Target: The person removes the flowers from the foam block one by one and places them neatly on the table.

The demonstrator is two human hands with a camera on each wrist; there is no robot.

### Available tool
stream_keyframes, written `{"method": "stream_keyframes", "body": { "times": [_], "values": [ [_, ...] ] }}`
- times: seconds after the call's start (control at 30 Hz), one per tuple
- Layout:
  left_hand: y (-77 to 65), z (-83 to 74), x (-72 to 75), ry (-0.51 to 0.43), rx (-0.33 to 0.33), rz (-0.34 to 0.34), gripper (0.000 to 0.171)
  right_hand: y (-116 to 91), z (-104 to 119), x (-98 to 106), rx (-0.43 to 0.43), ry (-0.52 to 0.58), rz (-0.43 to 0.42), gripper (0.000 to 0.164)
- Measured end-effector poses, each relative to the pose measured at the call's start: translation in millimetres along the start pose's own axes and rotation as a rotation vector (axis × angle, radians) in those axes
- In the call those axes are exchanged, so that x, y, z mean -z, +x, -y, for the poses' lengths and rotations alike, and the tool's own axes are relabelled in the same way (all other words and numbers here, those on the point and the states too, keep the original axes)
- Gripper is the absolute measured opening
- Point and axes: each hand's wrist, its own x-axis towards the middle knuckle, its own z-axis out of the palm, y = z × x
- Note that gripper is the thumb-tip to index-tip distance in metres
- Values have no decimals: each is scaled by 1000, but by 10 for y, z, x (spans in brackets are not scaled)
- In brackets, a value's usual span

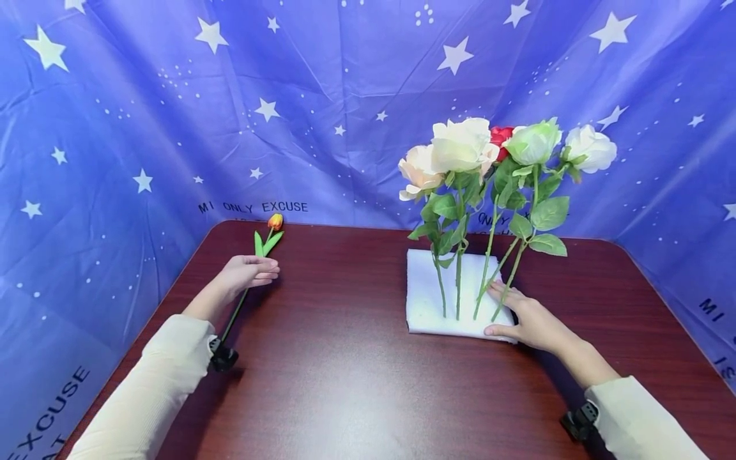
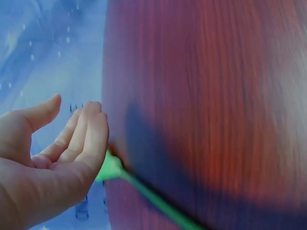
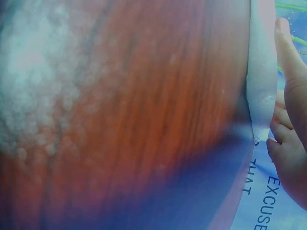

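Observation:
My left hand [image 1: 247, 275] hovers over a tulip [image 1: 275, 222] with an orange-yellow bloom, green leaves and a long thin stem, lying on the table's left side. Its fingers are loosely extended and grip nothing; in the left wrist view the thumb stands apart and the green stem [image 2: 160, 203] runs below. My right hand [image 1: 535, 322] rests on the right side of a white foam block [image 1: 425, 287], thumb near the front edge, fingers beside the rightmost stem. Several roses stand in the foam, including a cream rose [image 1: 462, 144], a greenish-white rose [image 1: 533, 144] and a white rose [image 1: 590, 149].
A red rose [image 1: 500, 137] shows partly behind the others, and a peach rose [image 1: 421, 169] leans left. The dark red wooden table [image 1: 333, 319] has rounded back corners. A blue curtain [image 1: 345, 115] with white stars hangs close behind and at both sides.

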Motion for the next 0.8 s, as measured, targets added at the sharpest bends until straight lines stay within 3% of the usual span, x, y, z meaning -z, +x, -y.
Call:
{"method": "stream_keyframes", "body": {
  "times": [0.13, 0.27, 0.3, 0.5, 0.53, 0.63, 0.73, 0.8],
  "values": [
    [70, -41, -263, -21, -42, 21, 47, -5, -9, 0, 11, -9, -9, 79],
    [118, -90, -549, -23, -129, 47, 44, 1, -6, -1, 19, -13, -11, 79],
    [214, -37, -580, -59, -183, 71, 42, 3, -3, 4, 13, -15, -3, 79],
    [293, -192, -1007, -142, -397, 80, 39, 8, 15, 28, -1, -24, 21, 79],
    [216, -296, -1121, -91, -404, 52, 39, 9, 16, 30, 4, -25, 18, 79],
    [216, -389, -1355, -29, -485, 65, 37, 10, 20, 33, 3, -27, 22, 79],
    [230, -463, -1567, 7, -554, 105, 39, 15, 24, 32, 0, -23, 26, 79],
    [243, -511, -1693, -20, -588, 155, 41, 18, 23, 30, -1, -20, 29, 79]
  ]
}}
